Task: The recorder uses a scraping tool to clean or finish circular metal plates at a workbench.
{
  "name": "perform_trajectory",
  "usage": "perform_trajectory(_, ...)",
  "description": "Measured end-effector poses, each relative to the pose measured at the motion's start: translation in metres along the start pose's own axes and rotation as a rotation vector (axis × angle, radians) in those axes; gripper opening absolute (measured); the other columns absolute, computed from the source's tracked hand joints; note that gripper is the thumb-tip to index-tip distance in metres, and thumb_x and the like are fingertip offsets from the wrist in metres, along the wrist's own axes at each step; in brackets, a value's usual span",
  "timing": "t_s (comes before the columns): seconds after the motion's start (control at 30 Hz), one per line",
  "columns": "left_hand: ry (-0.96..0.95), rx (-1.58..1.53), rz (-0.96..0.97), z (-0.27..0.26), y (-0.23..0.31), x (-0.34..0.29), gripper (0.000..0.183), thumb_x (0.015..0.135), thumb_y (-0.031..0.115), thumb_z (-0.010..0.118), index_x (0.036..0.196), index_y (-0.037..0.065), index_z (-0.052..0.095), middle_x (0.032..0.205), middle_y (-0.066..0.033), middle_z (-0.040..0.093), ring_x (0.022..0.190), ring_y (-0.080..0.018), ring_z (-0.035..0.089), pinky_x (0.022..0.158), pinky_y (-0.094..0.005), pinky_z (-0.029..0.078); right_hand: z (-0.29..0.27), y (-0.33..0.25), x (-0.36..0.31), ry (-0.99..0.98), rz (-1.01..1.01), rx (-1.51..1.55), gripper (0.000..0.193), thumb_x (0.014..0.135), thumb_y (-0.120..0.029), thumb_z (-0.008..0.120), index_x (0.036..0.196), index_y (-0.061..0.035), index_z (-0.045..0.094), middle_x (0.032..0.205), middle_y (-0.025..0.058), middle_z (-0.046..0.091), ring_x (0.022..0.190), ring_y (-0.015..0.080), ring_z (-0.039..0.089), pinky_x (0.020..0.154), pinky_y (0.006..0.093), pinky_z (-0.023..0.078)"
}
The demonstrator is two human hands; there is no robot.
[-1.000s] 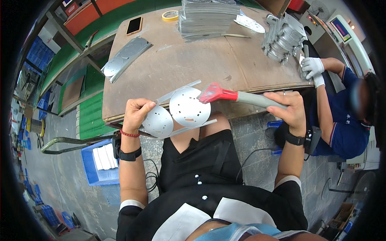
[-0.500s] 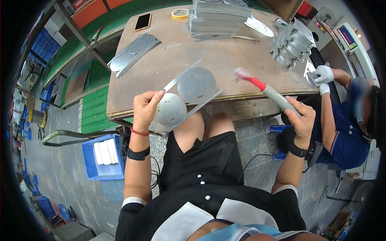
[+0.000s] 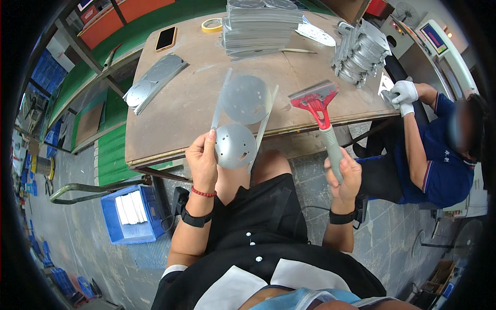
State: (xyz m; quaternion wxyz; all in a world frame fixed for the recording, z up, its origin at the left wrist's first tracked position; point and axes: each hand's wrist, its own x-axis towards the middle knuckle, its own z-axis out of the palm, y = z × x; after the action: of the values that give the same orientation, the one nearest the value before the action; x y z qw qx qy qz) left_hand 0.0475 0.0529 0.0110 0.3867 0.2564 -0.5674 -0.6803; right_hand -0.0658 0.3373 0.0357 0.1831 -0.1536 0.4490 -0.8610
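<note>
A broad brown worktable [image 3: 196, 103] spans a workshop, where a co-worker in a navy shirt [image 3: 449, 163] sits at right, white-gloved hands [image 3: 404, 93] on a small gray part. A blue plastic crate [image 3: 137, 234] of white panels stands below, at left. A tall stack of gray metal plates [image 3: 261, 31] sits toward the table's far side, seemingly to leave the near edge for working. There, a thin silver metal piece of two discs between narrow strips [image 3: 235, 146] is held over the lap and table edge; whether it touches the wood cannot be told. The left hand [image 3: 203, 161] pinches its left strip, leaving most of both faces uncovered. The right hand's [image 3: 344, 178] fingers wrap the lower handle of a red-headed, gray-handled scraper [image 3: 324, 124], its wide head up, apart from the metal, apparently to keep fingers off the blade.
</note>
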Motion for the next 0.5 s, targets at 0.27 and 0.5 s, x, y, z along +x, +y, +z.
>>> perform_trajectory(0.27, -0.056, -0.04, -0.055, 0.002, -0.006, -0.013, 0.024, 0.094, 0.019, 0.057, 0.093, -0.002, 0.068, 0.071, 0.0043, 0.057, 0.062, -0.0022, 0.043, 0.055, -0.0183, 0.032, 0.009, -0.002, -0.014, 0.175, -0.538, -1.077, 0.04, 0.073, 0.006, 0.069, 0.112, 0.006, 0.061, 0.092, 0.0149, 0.066, 0.077, 0.0166, 0.06, 0.068, 0.0254, 0.048)
perform_trajectory(0.5, -0.102, -0.164, -0.085, 0.004, -0.01, -0.011, 0.025, 0.096, 0.016, 0.052, 0.1, -0.005, 0.065, 0.087, -0.001, 0.064, 0.079, -0.0058, 0.053, 0.073, -0.0207, 0.043, 0.005, -0.003, -0.012, 0.139, -0.617, -1.109, 0.04, 0.072, 0.007, 0.069, 0.111, 0.0055, 0.062, 0.096, 0.016, 0.065, 0.079, 0.0179, 0.061, 0.069, 0.0263, 0.049)
